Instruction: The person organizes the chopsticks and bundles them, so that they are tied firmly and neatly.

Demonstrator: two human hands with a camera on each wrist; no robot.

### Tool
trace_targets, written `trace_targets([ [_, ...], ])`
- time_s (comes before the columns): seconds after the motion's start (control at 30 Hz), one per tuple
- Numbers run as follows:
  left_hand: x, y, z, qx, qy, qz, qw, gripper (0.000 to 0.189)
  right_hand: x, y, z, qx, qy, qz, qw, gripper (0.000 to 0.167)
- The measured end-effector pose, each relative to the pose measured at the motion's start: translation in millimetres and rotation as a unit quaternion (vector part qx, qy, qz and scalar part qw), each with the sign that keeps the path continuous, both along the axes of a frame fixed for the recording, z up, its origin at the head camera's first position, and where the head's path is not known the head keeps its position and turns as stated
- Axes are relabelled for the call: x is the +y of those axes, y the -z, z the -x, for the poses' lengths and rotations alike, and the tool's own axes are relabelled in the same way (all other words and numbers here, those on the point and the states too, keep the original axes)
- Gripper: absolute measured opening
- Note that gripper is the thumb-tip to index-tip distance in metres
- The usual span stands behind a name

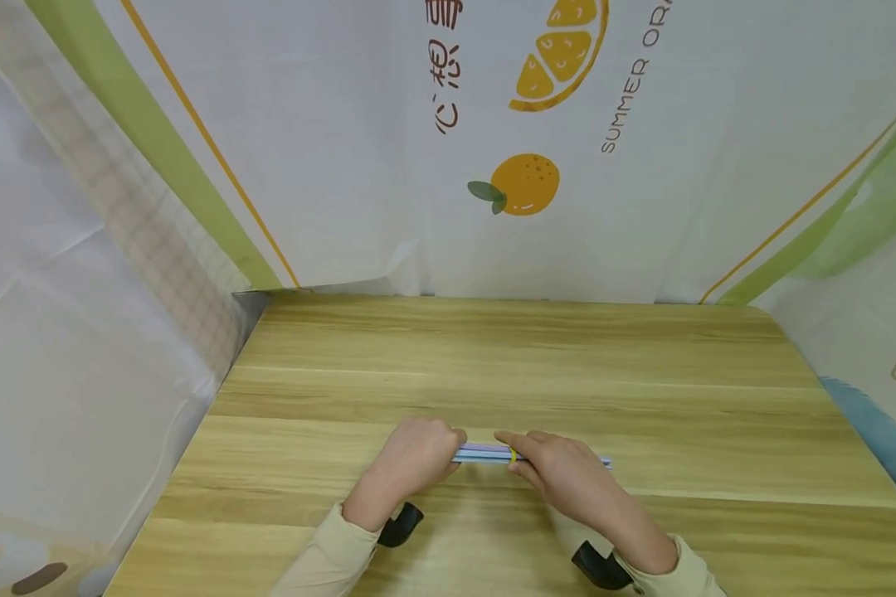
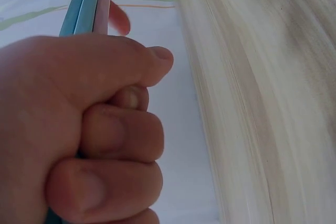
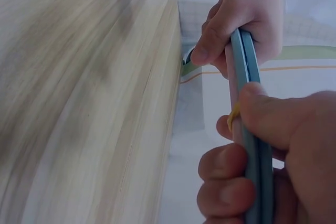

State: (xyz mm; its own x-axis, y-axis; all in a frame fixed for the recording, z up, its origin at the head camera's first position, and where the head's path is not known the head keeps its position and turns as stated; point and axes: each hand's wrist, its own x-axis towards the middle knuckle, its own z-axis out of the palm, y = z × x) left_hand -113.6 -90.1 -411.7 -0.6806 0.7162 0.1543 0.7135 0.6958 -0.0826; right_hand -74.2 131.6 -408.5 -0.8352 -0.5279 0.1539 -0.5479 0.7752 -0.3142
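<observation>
A bundle of slim, straight-edged sticks [image 1: 485, 453], pale blue and pinkish purple, is held level above the table's near half. My left hand [image 1: 418, 452] grips its left end, the fingers curled round it in the left wrist view. Farther right, my right hand [image 1: 567, 473] holds the bundle, its right tip sticking out past the hand. A yellow rubber band [image 3: 233, 115] circles the sticks by my right thumb and index finger. In the right wrist view the thumb lies along the blue sticks [image 3: 247, 72]. The left end is hidden inside my left fist.
The wood-grain table [image 1: 493, 356] extends ahead and to both sides. White cloth [image 1: 373, 166] printed with oranges hangs behind its far edge, and more cloth [image 1: 60, 332] hangs at the left. Black straps [image 1: 401, 526] sit at both wrists.
</observation>
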Motion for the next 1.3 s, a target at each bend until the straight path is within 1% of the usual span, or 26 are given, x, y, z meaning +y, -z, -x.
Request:
trace_targets([
  [0.17,0.2,-0.2,0.2,0.01,0.006,-0.006,0.9999,0.022,-0.5,-0.8,0.8,0.004,0.009,0.001,1.0,0.046],
  [0.33,0.8,-0.9,-0.5,0.007,0.007,-0.008,0.9999,0.022,-2.2,-1.3,0.9,0.012,0.013,-0.002,0.9998,0.049],
  [0.47,1.0,-1.4,-0.9,0.0,0.005,-0.003,1.0,0.02,-4.2,-1.1,0.6,0.027,0.011,-0.01,0.9995,0.05],
  [0.6,1.4,-2.2,-1.1,-0.006,0.003,-0.002,1.0,0.018,-6.0,0.3,0.6,0.051,0.015,-0.025,0.9983,0.051],
  [0.8,1.7,-4.1,-1.6,-0.007,0.001,0.002,1.0,0.018,-7.5,3.2,0.9,0.077,0.022,-0.049,0.9956,0.055],
  [1.0,0.9,-2.3,-0.3,-0.008,-0.005,-0.003,1.0,0.018,-8.2,4.5,-0.1,0.071,0.024,-0.045,0.9962,0.061],
  [1.1,0.6,-0.8,0.4,-0.009,-0.008,-0.004,0.9999,0.019,-7.5,3.6,-0.8,0.07,0.029,-0.034,0.9966,0.054],
  [1.23,0.7,0.4,1.1,-0.006,-0.01,-0.002,0.9999,0.019,-6.2,1.7,-0.7,0.076,0.033,-0.028,0.9962,0.035],
  [1.3,0.9,0.6,1.3,-0.004,-0.01,0.0,0.9999,0.02,-5.3,1.5,-0.6,0.072,0.035,-0.028,0.9964,0.027],
])
